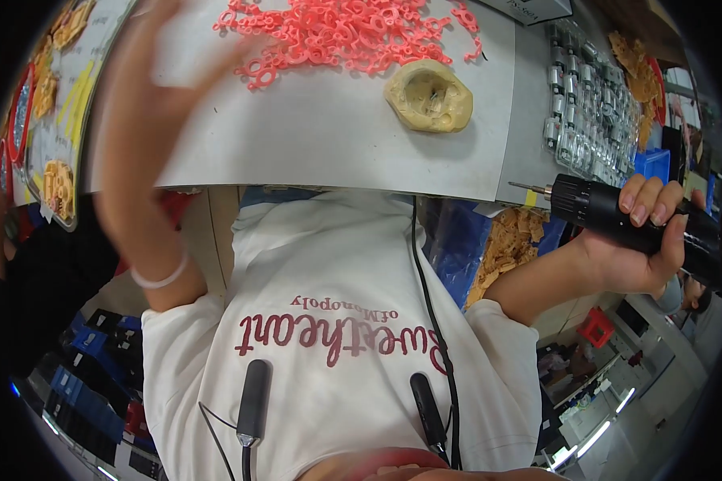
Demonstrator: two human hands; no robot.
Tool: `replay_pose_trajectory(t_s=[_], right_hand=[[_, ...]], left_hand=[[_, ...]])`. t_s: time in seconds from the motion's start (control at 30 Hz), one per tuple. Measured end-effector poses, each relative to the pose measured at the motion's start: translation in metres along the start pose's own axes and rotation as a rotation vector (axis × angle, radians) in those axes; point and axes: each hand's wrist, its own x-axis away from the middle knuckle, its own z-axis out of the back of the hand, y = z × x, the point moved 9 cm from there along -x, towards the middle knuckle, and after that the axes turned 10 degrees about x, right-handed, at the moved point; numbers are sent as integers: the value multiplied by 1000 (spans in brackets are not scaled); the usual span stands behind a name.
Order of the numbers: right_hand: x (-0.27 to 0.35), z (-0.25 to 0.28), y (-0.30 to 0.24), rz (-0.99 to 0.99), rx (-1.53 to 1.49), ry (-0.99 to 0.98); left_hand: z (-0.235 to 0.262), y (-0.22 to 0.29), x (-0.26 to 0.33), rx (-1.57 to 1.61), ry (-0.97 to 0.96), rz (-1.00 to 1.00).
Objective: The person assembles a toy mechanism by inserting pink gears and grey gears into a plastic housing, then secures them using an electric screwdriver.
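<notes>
My right hand (658,232) is wrapped around a black electric screwdriver (578,200), held off the table's right front corner with its thin bit pointing left. My left hand (152,96) is raised over the left part of the table, smeared by motion. Its thumb side faces the heap of pink plastic pieces with ring-shaped ends (353,36), and its fingertips are not clear. To the right of that heap sits a cream-coloured moulded block (429,96) with a hollow in its top. Something small and dark lies in the hollow, too small to name.
A clear tray of small cylindrical parts (573,104) stands at the right, beside orange-tan pieces (630,60). A box (529,8) is at the upper right edge. Left, another surface bears tan parts (58,188). Below the table's front edge lies a blue bag with tan pieces (505,248).
</notes>
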Motion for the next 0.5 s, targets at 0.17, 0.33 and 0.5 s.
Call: replay_pose_trajectory(t_s=[0.17,0.33,0.5], right_hand=[[12,11,5,-23,10,76],[24,34,1,-30,79,236],[26,34,10,-58,60,388]], left_hand=[[-120,89,-2,256,-243,-248],[-124,100,-8,277,-279,-303],[-71,107,-56,406,18,-397]])
